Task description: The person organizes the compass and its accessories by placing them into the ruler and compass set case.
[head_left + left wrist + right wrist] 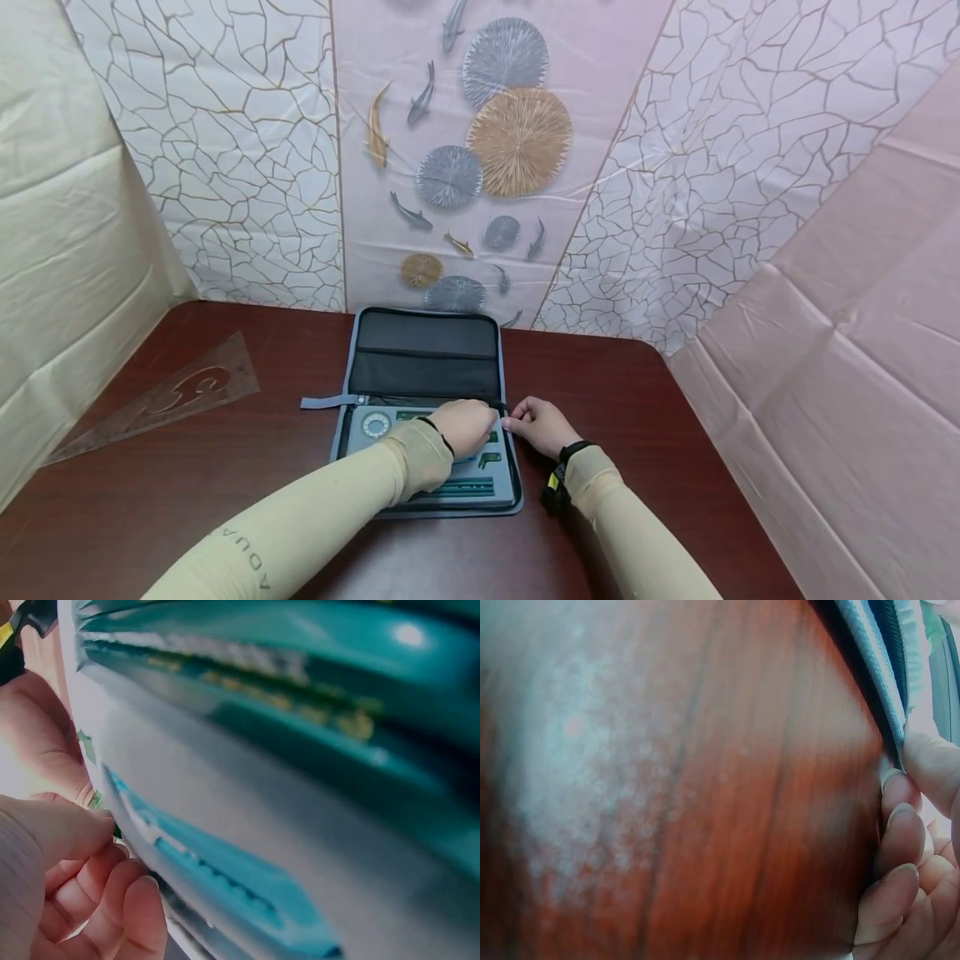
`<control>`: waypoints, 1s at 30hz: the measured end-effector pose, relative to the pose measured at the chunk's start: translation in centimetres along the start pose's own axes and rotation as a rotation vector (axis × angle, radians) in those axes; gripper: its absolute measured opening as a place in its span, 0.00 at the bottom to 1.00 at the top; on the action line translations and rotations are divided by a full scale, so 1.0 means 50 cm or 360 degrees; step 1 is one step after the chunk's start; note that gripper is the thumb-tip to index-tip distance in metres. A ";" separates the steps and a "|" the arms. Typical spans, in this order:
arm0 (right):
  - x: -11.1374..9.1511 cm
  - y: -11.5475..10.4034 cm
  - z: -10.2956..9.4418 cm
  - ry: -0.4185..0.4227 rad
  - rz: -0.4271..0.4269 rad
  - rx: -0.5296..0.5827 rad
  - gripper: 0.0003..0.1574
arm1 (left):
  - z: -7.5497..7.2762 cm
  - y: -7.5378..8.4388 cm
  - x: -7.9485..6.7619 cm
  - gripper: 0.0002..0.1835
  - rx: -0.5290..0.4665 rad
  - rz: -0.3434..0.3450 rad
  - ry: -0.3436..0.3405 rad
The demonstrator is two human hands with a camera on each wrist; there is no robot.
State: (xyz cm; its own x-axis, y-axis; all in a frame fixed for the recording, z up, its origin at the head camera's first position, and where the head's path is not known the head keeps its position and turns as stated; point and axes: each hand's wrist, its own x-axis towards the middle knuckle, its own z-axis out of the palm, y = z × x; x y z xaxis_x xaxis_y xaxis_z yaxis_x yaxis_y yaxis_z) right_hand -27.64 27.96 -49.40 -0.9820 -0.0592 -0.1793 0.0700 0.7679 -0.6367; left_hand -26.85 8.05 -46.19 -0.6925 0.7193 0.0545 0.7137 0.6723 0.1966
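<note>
A zippered grey-blue stationery case [507, 492] lies unfolded on the table, its black-lined lid [427, 372] tipped back. My left hand [463, 427] is over the tray's upper right, and its thumb and fingers pinch a small dark green piece [117, 831], mostly hidden by the fingertips. With my right hand [546, 427] I grip the case's right edge between thumb and fingers; the zipper edge [874, 671] shows in the right wrist view. The tray holds a round dial [376, 425], green bars [468, 487], a small green bracket [490, 458] and a light blue cutter [225, 889].
A clear triangular ruler [180, 392] lies on the dark red table [285, 492] at the left. A strap [324, 402] sticks out from the case's left side. Beside my right wrist sits a black and yellow object [555, 492]. Patterned cloth walls [255, 167] surround the table.
</note>
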 end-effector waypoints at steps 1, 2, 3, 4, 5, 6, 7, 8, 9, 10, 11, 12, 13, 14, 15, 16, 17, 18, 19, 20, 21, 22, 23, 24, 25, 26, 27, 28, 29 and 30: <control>0.000 0.000 0.000 -0.0001 -0.0006 -0.0001 0.17 | 0.002 0.002 0.001 0.04 0.0017 0.0000 0.0016; 0.000 0.000 0.000 -0.0003 -0.0011 0.0000 0.16 | 0.004 0.003 0.001 0.04 0.0031 0.0003 0.0031; 0.000 0.000 0.000 -0.0004 -0.0019 0.0003 0.16 | 0.007 0.004 0.002 0.04 0.0044 0.0005 0.0046; 0.000 0.000 0.000 -0.0005 -0.0025 0.0007 0.16 | 0.010 0.005 0.003 0.04 0.0056 0.0007 0.0061; -0.001 -0.001 0.000 -0.0005 -0.0030 0.0006 0.16 | 0.011 0.005 0.004 0.04 0.0061 0.0006 0.0072; -0.001 -0.002 0.000 -0.0005 -0.0034 0.0009 0.16 | 0.012 0.005 0.004 0.04 0.0060 0.0000 0.0072; -0.001 -0.003 0.000 -0.0006 -0.0032 0.0010 0.16 | 0.011 0.004 0.003 0.04 0.0052 -0.0004 0.0073; -0.001 -0.004 0.000 -0.0006 -0.0027 0.0011 0.17 | 0.012 0.004 0.002 0.05 0.0043 -0.0008 0.0067; -0.002 -0.005 0.000 -0.0007 -0.0020 0.0015 0.17 | 0.012 0.003 0.001 0.05 0.0031 -0.0013 0.0062; -0.002 -0.005 0.001 -0.0008 -0.0016 0.0014 0.17 | 0.013 0.002 0.000 0.06 0.0018 -0.0012 0.0058; -0.002 -0.006 0.001 -0.0009 -0.0010 0.0015 0.17 | 0.012 0.001 -0.002 0.06 0.0003 -0.0014 0.0048; -0.002 -0.006 0.001 -0.0009 -0.0005 0.0016 0.17 | 0.011 0.000 -0.004 0.07 -0.0015 -0.0011 0.0037; -0.002 -0.007 0.002 -0.0009 -0.0002 0.0013 0.17 | 0.010 -0.001 -0.006 0.07 -0.0026 -0.0005 0.0025; -0.002 -0.007 0.002 -0.0008 0.0002 0.0014 0.17 | 0.009 -0.001 -0.008 0.07 -0.0036 0.0004 0.0006; -0.003 -0.007 0.002 -0.0008 0.0005 0.0014 0.17 | 0.007 -0.002 -0.009 0.08 -0.0039 0.0018 -0.0011; -0.003 -0.007 0.002 -0.0005 0.0006 0.0011 0.17 | 0.007 -0.003 -0.011 0.07 -0.0036 0.0028 -0.0036; -0.003 -0.007 0.002 -0.0004 0.0005 0.0009 0.17 | 0.006 -0.003 -0.013 0.07 -0.0031 0.0039 -0.0066; -0.004 -0.007 0.002 -0.0004 0.0000 0.0008 0.17 | 0.004 -0.002 -0.016 0.07 -0.0026 0.0047 -0.0100; -0.004 -0.007 0.002 -0.0003 -0.0003 0.0006 0.17 | 0.004 -0.002 -0.018 0.07 -0.0012 0.0056 -0.0134; -0.004 -0.006 0.002 -0.0004 0.0000 0.0008 0.17 | 0.002 -0.002 -0.020 0.07 -0.0003 0.0062 -0.0166; -0.004 -0.005 0.002 -0.0004 0.0002 0.0009 0.17 | 0.001 -0.001 -0.023 0.07 0.0015 0.0067 -0.0192; -0.004 -0.004 0.002 -0.0006 0.0005 0.0012 0.17 | 0.000 0.000 -0.026 0.08 0.0028 0.0069 -0.0209; -0.004 -0.003 0.002 -0.0007 0.0005 0.0015 0.18 | -0.003 0.001 -0.030 0.09 0.0033 0.0069 -0.0224; -0.004 -0.002 0.002 -0.0008 0.0009 0.0020 0.18 | -0.005 0.003 -0.033 0.10 0.0039 0.0067 -0.0238; -0.003 -0.002 0.002 -0.0008 0.0017 0.0022 0.18 | -0.008 0.003 -0.037 0.11 0.0044 0.0066 -0.0241; -0.003 -0.002 0.002 -0.0009 0.0024 0.0030 0.18 | -0.012 0.005 -0.042 0.13 0.0037 0.0060 -0.0244; -0.003 -0.001 0.002 -0.0010 0.0023 0.0033 0.18 | -0.015 0.005 -0.047 0.14 0.0036 0.0057 -0.0247; -0.003 -0.001 0.002 -0.0010 0.0028 0.0037 0.18 | -0.019 0.005 -0.051 0.15 0.0025 0.0049 -0.0248; -0.003 -0.002 0.002 -0.0009 0.0030 0.0040 0.17 | -0.023 0.004 -0.056 0.16 0.0009 0.0039 -0.0252; -0.002 -0.002 0.002 -0.0007 0.0036 0.0043 0.17 | -0.028 0.003 -0.061 0.17 -0.0005 0.0034 -0.0252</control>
State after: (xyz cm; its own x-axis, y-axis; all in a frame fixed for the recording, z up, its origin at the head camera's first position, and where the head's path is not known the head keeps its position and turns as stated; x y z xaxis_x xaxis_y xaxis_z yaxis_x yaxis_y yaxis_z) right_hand -27.51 27.83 -49.38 -0.9794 -0.0445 -0.1972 0.0972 0.7516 -0.6524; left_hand -24.80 5.71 -44.97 -0.6520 0.7520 -0.0963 0.7274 0.6563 0.2002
